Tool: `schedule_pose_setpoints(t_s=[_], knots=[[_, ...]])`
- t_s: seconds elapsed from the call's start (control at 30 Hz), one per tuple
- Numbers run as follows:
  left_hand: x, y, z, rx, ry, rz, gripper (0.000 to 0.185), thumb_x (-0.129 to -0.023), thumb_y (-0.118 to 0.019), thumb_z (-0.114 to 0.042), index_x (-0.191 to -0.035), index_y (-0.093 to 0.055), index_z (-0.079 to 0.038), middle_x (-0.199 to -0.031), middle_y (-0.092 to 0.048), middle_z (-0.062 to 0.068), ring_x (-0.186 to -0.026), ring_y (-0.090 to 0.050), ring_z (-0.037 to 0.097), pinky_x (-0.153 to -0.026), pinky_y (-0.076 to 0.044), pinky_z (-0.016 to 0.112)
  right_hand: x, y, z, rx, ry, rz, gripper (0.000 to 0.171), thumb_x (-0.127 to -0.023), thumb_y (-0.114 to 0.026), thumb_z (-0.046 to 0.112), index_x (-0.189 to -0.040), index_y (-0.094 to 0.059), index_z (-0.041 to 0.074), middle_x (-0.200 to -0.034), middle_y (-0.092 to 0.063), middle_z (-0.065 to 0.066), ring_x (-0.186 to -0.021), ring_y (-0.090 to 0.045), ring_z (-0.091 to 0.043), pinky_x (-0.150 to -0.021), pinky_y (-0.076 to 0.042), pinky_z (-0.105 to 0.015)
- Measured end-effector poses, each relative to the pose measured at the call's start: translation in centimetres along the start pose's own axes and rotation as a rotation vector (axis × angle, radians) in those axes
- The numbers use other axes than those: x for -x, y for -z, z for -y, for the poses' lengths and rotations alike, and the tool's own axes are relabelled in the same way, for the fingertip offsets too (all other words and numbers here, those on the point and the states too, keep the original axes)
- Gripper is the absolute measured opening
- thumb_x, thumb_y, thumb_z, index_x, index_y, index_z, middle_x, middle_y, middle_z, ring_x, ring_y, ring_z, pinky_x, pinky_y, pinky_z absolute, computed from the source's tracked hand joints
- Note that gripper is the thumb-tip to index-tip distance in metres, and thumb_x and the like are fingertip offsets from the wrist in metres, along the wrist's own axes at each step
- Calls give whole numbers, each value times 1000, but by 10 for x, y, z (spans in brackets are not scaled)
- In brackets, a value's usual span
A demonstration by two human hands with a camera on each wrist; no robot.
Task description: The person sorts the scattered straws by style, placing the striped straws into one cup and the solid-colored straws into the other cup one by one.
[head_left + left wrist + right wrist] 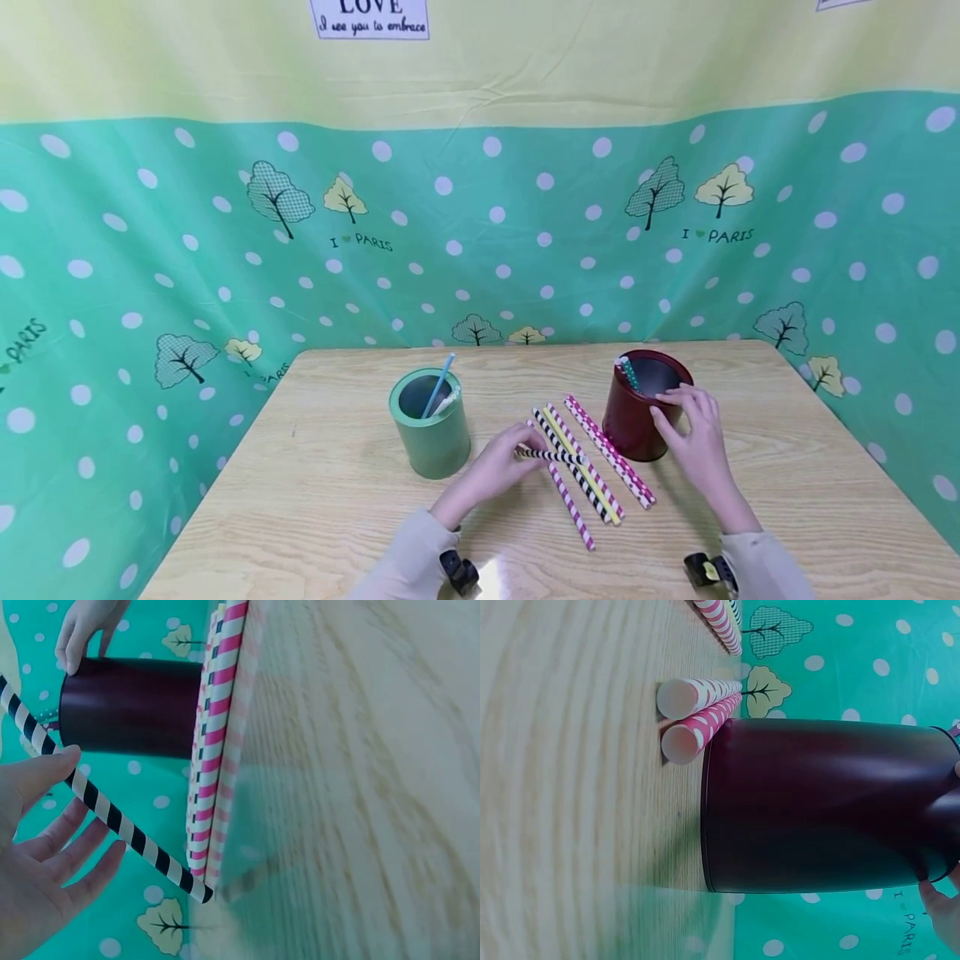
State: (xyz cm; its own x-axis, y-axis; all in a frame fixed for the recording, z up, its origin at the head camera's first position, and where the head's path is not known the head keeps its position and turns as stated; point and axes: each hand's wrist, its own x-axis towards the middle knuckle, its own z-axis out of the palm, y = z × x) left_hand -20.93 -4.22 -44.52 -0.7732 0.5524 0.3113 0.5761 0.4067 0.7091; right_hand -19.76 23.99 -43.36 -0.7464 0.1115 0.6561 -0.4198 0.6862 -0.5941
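My left hand [501,460] pinches a black-and-white striped paper straw [561,457] between thumb and fingers, above a row of straws. In the left wrist view this straw [146,846] slants down, its far end close to the pink-striped straws [221,712]. On the right stands a dark red cup [632,427] with a green dotted straw [630,375] and a pale-tipped one inside. My right hand [701,442] holds this cup at the rim, thumb and fingers bent around the near right edge. Only its fingertips [932,896] show in the right wrist view.
Loose straws lie between the cups: pink-striped [572,506], black-striped, yellow [581,467] and magenta dotted [607,446]. At the left stands a green cup [438,446] with a blue straw [438,385] and a pale one inside. A patterned curtain [525,208] hangs behind the wooden table [322,492].
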Motion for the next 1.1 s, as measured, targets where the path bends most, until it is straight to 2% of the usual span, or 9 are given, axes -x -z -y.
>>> schedule_pose_setpoints(t_s=[0.3, 0.53, 0.63, 0.77, 0.9, 1.0, 1.1], knots=[[-8, -2, -8, 66, 4, -73, 16, -78, -64, -8, -92, -60, -3, -91, -60, 3, -87, -58, 18, -79, -47, 24, 0, -1, 0, 6, -3, 2, 18, -76, -65, 2, -93, -60, -2, -104, -49, -19, -111, -34, -37, -87, -29, -57], [-17, -5, -18, 172, -5, -178, 15, -77, -64, -3, -92, -59, -2, -90, -61, 8, -85, -59, 21, -77, -50, 31, -1, -1, 1, 5, -1, 4, 18, -76, -65, 2, -93, -60, -2, -104, -49, -19, -110, -34, -37, -86, -29, -57], [-21, -4, -25, 196, -3, -231, 16, -78, -64, -6, -94, -59, -4, -92, -61, 8, -86, -59, 18, -75, -50, 28, -1, -1, 1, 5, -1, 4, 18, -77, -65, 2, -93, -60, -2, -104, -49, -19, -110, -34, -36, -86, -29, -57], [-28, -3, -36, 254, -5, -298, 16, -78, -64, -6, -93, -59, -2, -91, -62, 9, -86, -60, 16, -73, -50, 21, -1, -1, 1, 3, 3, 1, 18, -76, -65, 1, -92, -60, -2, -104, -49, -19, -110, -34, -36, -86, -29, -57], [-35, -2, -48, 313, -19, -351, 17, -77, -65, -2, -92, -59, 2, -90, -63, 12, -85, -61, 21, -72, -50, 21, -1, 0, 2, 0, 1, 1, 18, -76, -65, 0, -92, -60, -3, -104, -50, -19, -109, -34, -36, -86, -29, -56], [-37, 3, -67, 346, -34, -382, 15, -76, -64, 2, -90, -58, 5, -88, -62, 16, -83, -61, 23, -71, -51, 23, -1, 0, 2, 0, 1, -1, 18, -75, -65, 0, -92, -60, -3, -103, -50, -19, -109, -34, -36, -86, -29, -56], [-40, 9, -85, 400, -28, -384, 14, -77, -62, 4, -89, -58, 8, -88, -61, 20, -84, -61, 26, -72, -51, 25, -1, 0, 2, 0, 2, -2, 18, -75, -65, 0, -92, -60, -3, -103, -50, -19, -109, -34, -36, -86, -29, -56]])
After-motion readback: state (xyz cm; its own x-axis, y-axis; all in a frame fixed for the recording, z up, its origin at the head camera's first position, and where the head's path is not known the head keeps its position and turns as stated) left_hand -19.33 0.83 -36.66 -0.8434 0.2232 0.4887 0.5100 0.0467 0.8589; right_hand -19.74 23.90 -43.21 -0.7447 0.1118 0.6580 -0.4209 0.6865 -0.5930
